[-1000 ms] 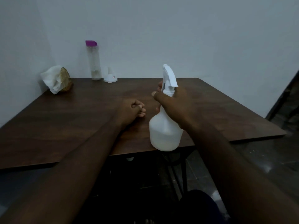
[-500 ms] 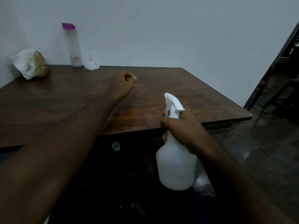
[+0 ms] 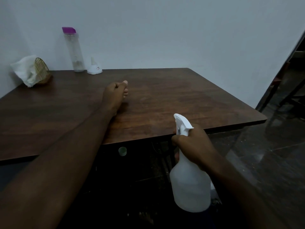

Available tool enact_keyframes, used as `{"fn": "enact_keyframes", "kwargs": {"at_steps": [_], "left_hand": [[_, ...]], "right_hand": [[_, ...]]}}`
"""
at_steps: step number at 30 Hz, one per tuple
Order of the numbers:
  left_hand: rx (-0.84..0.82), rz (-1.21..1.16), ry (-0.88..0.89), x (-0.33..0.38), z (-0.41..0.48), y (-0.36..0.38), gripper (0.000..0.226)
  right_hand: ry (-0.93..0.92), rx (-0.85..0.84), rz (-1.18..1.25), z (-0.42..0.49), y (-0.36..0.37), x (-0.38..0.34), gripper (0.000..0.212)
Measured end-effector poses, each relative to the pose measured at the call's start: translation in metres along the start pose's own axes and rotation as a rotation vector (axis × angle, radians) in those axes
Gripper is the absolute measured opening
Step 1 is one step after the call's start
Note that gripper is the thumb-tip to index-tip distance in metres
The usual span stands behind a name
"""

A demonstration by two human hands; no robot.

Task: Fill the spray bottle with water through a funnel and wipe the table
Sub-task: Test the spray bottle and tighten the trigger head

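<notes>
My right hand grips the neck of a white spray bottle, held in the air in front of the near edge of the brown wooden table, below table height. Its nozzle points away from me. My left hand lies on the table's middle with fingers curled into a fist, holding nothing. At the back left stand a tall clear water bottle with a purple cap and a white funnel turned mouth down. White tissue sits in a wicker holder.
A pale wall runs behind and left of the table. A dark glossy floor lies to the right, with dark furniture legs at the far right. A small green cap lies on the floor under the table.
My right hand has brought the spray bottle down from above the table to below its front edge. My left fist slid forward over the table. The view shifted right.
</notes>
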State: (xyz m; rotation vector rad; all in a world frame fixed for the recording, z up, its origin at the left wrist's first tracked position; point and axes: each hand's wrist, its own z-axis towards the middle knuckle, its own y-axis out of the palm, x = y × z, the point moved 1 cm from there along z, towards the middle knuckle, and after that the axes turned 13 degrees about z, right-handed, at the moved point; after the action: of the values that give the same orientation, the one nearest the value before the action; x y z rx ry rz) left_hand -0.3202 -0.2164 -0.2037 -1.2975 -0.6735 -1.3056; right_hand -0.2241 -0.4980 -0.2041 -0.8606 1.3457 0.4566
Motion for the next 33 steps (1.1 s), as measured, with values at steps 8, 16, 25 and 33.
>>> {"fn": "enact_keyframes", "kwargs": {"at_steps": [8, 16, 25, 33], "left_hand": [[-0.084, 0.044, 0.057, -0.003, 0.002, 0.005, 0.027], [-0.097, 0.039, 0.076, -0.004, 0.0, 0.008, 0.029], [-0.105, 0.04, 0.085, -0.009, 0.004, 0.008, 0.032], [-0.126, 0.065, 0.091, -0.008, 0.004, 0.007, 0.033]], "right_hand": [[0.048, -0.001, 0.006, 0.001, -0.002, -0.005, 0.019], [0.061, -0.008, -0.009, -0.009, 0.0, -0.005, 0.011], [0.065, 0.003, -0.011, -0.013, -0.001, -0.002, 0.011], [0.054, -0.002, -0.022, -0.015, 0.0, -0.003, 0.008]]}}
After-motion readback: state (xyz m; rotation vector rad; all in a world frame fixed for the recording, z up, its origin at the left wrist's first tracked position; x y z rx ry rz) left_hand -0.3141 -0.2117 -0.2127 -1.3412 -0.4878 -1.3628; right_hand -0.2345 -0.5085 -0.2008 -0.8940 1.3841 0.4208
